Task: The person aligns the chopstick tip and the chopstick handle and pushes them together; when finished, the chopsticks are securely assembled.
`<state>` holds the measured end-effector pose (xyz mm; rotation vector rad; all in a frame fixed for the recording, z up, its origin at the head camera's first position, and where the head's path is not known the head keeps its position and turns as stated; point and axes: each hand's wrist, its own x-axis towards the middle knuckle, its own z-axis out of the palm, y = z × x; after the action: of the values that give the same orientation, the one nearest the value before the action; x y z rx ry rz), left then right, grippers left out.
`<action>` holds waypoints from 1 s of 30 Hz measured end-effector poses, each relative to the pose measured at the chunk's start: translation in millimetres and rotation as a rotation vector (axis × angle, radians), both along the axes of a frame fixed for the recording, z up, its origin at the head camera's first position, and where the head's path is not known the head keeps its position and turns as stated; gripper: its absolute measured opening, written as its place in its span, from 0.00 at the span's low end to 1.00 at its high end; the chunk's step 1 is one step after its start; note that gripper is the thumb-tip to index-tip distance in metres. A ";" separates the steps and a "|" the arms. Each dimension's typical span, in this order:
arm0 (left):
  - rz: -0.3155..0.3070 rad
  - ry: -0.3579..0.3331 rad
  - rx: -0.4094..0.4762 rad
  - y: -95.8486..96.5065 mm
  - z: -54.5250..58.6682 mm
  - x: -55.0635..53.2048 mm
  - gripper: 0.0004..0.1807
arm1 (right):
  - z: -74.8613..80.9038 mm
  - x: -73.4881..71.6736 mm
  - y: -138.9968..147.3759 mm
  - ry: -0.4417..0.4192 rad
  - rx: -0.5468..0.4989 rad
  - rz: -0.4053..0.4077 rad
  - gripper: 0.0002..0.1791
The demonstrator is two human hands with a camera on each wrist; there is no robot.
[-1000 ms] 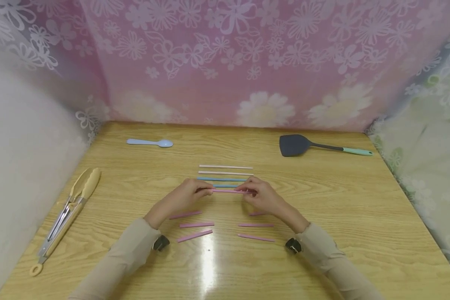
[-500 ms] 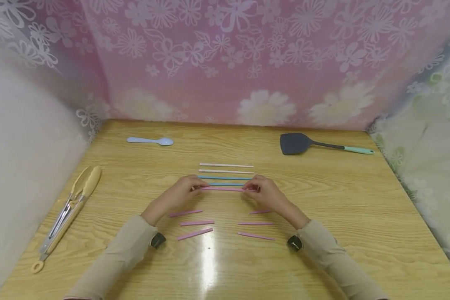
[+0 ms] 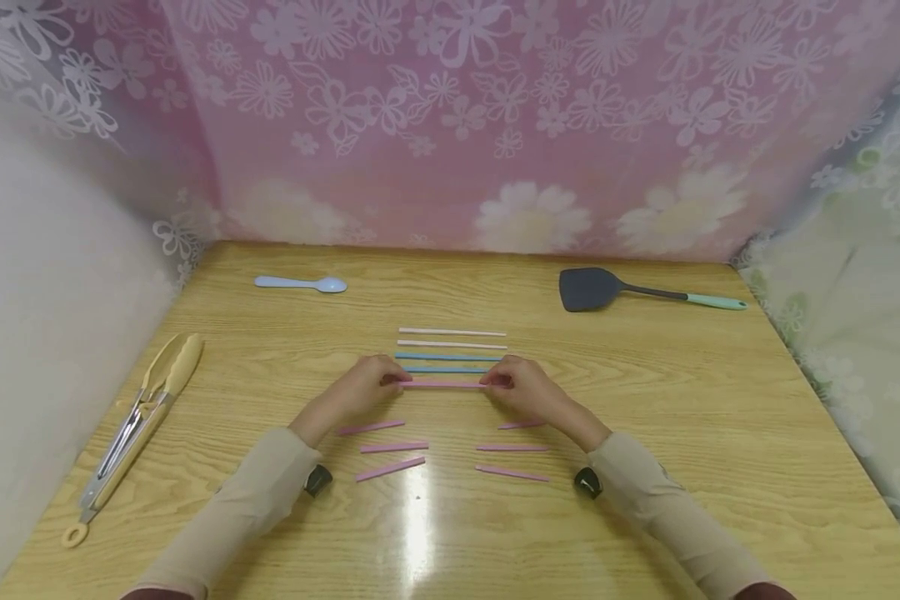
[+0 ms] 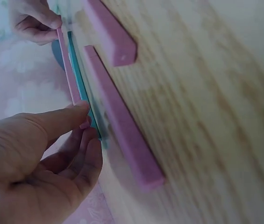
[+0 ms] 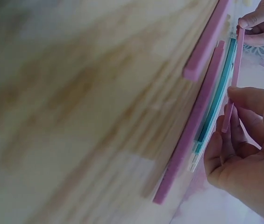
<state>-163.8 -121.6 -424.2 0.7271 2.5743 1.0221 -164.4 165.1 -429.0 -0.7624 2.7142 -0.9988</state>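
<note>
Between both hands stretches a pink chopstick [image 3: 442, 384], level and lying side to side in the head view. My left hand [image 3: 366, 386] pinches its left end between thumb and fingers; the left wrist view shows this thumb [image 4: 71, 116] close up. At the other end, my right hand [image 3: 528, 390] pinches it too, with a short bit poking past the fingers in the right wrist view. Just beyond lie two blue chopsticks [image 3: 450, 357], then two white chopsticks [image 3: 452, 344], all roughly parallel. Nearer me are several short pink sticks [image 3: 393, 447], grouped left and right.
On the wooden table [image 3: 682, 400], a light blue spoon [image 3: 300, 284] lies at the back left. A dark spatula [image 3: 591, 289] with a green handle is at the back right. Yellow-tipped tongs [image 3: 138, 425] lie along the left side. A floral curtain [image 3: 450, 125] hangs behind.
My left hand has moved a little left, leaving more of the pink chopstick showing between the hands. My right hand stays about where it was. The other items lie still.
</note>
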 end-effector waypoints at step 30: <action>0.026 0.039 0.010 1.7 -12.8 -3.6 0.10 | -3.3 -3.8 -3.0 -0.025 0.053 -0.037 0.04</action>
<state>-167.4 -119.9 -436.9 0.7247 2.6204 1.0389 -168.2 162.1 -432.3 -0.6879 2.7315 -0.9338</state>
